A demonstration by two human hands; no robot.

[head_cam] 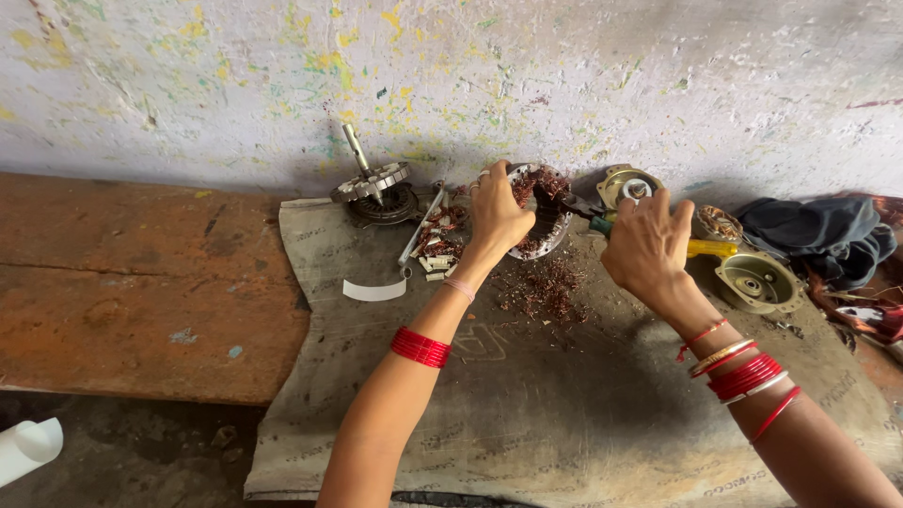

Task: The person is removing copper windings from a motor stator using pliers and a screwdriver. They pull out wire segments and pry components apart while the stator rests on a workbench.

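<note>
Clearly the left hand [496,214] is clamped over the rim of a ring-shaped motor stator [536,212], fingers curled tight, tilting it on edge so its copper windings face the tool. Just right of it, the right hand [647,246] is closed around yellow-handled pliers [658,240], whose nose reaches into the stator's opening, apparently to grip wire there. Below both hands, copper scraps [550,287] lie heaped on the sacking [527,404], right where pulled bits would drop. Left of the left hand stands a rotor with shaft [372,183]; right of the right hand sits a round metal end cover [757,280], set aside within reach.
</note>
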